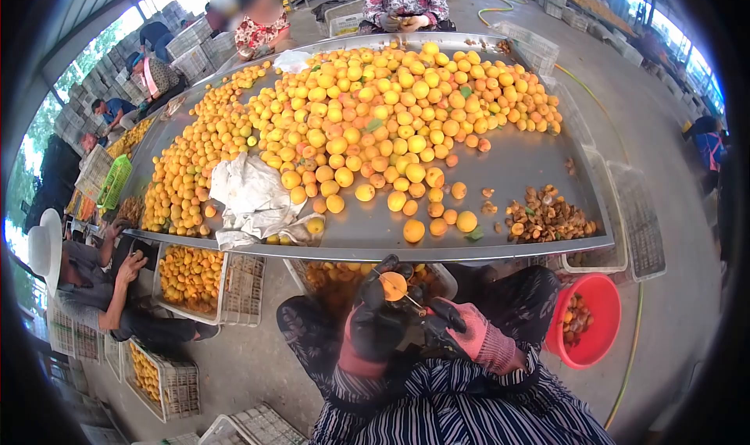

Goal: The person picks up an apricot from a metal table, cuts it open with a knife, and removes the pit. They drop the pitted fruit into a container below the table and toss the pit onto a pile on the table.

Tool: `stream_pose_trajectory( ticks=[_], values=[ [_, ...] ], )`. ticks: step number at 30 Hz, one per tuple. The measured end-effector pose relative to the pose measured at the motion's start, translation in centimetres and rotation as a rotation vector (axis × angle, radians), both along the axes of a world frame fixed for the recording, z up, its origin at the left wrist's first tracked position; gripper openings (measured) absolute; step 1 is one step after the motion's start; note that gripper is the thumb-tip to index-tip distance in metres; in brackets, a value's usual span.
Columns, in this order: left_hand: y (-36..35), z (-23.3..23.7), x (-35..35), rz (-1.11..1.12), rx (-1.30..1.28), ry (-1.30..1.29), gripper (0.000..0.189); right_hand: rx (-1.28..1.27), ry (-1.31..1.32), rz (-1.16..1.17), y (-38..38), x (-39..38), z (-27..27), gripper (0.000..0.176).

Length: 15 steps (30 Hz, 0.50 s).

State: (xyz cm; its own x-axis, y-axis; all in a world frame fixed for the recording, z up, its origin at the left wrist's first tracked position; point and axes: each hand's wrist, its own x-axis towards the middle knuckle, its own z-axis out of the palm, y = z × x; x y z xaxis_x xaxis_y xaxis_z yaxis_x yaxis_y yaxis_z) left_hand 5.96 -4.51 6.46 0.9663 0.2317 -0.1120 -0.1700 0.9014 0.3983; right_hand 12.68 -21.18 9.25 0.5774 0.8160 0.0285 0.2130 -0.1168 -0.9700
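Observation:
My left hand (373, 308), in a black and pink glove, is closed around an apricot (393, 286) with its orange face turned up. Close beside it, my right hand (462, 329), gloved in pink with black fingers, is closed on a thin metal pitting tool (415, 303) whose tip reaches to the apricot. Both hands are over my lap, just below the edge of the metal table (500, 251). Under them stands a crate (447, 282) with orange apricot pieces inside, partly hidden by my hands.
A big heap of apricots (375, 117) covers much of the table. Brown pits (549, 214) lie at its right, a white cloth (250, 191) at its left. A red basin (608, 320) stands right of my knee. Another crate of apricots (242, 289) stands left, near a person (86, 273).

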Motion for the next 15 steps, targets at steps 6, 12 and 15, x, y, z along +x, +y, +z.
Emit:
stream_pose_trajectory(
  ticks=[6,12,15],
  values=[
    [-0.8,1.4,-0.9,0.052,0.072,0.068,0.054,-0.054,-0.074,-0.048,0.2,-0.9,-1.9,0.032],
    [0.2,0.0,-1.4,0.044,0.321,0.167,0.052,0.081,0.121,0.050,0.4,0.1,-2.4,0.035],
    [0.3,-0.3,-1.4,-0.011,0.317,0.208,0.049,-0.136,0.073,0.128,0.4,0.7,-1.2,0.038]
  ],
)
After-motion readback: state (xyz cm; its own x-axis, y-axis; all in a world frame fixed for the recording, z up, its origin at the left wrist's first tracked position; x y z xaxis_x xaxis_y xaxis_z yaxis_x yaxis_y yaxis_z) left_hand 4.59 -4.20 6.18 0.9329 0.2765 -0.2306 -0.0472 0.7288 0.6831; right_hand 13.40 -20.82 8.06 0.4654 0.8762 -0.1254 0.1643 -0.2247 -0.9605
